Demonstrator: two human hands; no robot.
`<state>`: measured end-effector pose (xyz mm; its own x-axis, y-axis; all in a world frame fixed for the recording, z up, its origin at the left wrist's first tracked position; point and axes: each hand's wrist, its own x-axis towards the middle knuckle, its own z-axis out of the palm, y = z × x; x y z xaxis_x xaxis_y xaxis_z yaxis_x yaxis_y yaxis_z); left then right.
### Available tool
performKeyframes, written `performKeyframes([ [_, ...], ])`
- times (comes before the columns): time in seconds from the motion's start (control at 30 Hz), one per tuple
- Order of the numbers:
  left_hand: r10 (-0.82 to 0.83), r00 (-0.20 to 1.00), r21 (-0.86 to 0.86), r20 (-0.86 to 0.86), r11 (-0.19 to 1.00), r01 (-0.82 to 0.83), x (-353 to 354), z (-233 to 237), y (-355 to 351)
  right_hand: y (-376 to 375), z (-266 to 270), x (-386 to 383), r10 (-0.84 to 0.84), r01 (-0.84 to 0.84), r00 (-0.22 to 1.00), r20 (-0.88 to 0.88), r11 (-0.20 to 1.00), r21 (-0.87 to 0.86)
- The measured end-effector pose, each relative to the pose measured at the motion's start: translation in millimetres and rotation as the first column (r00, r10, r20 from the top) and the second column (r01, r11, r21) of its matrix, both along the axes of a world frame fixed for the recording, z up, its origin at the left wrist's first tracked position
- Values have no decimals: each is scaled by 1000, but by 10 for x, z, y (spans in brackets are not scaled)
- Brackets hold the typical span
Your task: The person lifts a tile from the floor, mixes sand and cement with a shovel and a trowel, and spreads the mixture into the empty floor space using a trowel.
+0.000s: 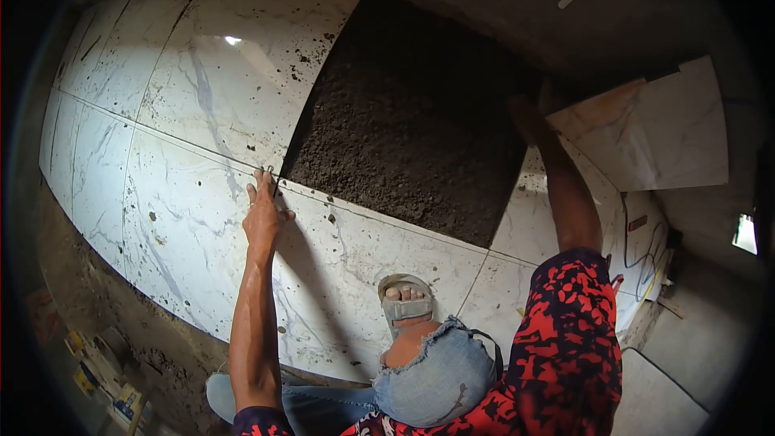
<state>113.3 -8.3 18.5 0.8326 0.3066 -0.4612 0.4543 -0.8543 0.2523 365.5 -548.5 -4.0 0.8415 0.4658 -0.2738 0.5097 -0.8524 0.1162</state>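
My left hand [263, 211] rests on the white marble-patterned tiles [202, 218], fingers stretched forward and thumb apart. Its fingertips touch the joint by the near left corner of an untiled patch of dark, crumbly bedding [404, 153]. A thin line runs along that joint, passing under the fingertips. On the other side of the patch, my right hand [526, 119] reaches to the far right edge, beside a tile laid there. Deep shadow hides its fingers.
A loose marble-patterned tile [654, 133] leans at the right, near the wall. Cables [642, 262] lie on the floor beyond my right arm. My sandaled foot [406, 300] stands on the tiles. Tools [109, 379] lie at lower left, and crumbs of bedding dot the tiles.
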Motion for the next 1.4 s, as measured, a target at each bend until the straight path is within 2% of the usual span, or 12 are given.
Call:
performKeyframes([
  [0.1, 18, 1000, -46, 19, 999, -17, -23, -2, -5, 747, 450, -469, -245, 298, 942, -231, 926, 230],
  [0.13, 8, 1000, -32, 22, 999, -7, -32, -4, -3, 972, 670, -610, -488, 699, 673, -556, 664, 264],
  [0.43, -8, 999, 1, 33, 1000, 8, -20, 29, -15, 1255, 1257, -1135, -497, 650, 728, -473, 718, 247],
  [0.53, -13, 999, -9, 48, 1000, 13, -34, -4, 11, 1581, 1277, -929, -628, 890, 393, -672, 445, 104],
  [0.6, -14, 997, -13, 71, 1000, 15, -33, 3, 3, 1560, 811, -855, -157, 202, 964, -213, 957, 209],
  [0.83, -29, 996, -6, 81, 1000, 29, -21, -3, 8, 1174, 93, -203, -233, 216, 972, 17, 924, 315],
  [0.93, -37, 996, -6, 76, 999, 37, -64, -102, 64, 1340, 661, -168, -283, 425, 884, -373, 819, 385],
  [1.0, -48, 993, -2, 108, 999, 49, -68, -188, 99, 1529, 999, -449, -510, 787, 514, -689, 599, 144],
  [1.07, -46, 994, -1, 102, 999, 46, -75, -142, 69, 1324, 716, -769, -393, 677, 554, -734, 726, 122],
  [1.13, -45, 994, 4, 103, 999, 45, -48, -97, 59, 1159, 623, -1325, -288, 455, 840, -460, 836, 308],
  [1.2, -41, 997, 10, 71, 999, 40, -41, -79, 46, 1273, 1026, -1625, -393, 493, 699, -597, 870, 5],
  [1.4, -42, 997, 28, 57, 999, 41, -21, 3, 2, 1069, 1011, -1359, -460, 686, 628, -628, 708, 166],
])
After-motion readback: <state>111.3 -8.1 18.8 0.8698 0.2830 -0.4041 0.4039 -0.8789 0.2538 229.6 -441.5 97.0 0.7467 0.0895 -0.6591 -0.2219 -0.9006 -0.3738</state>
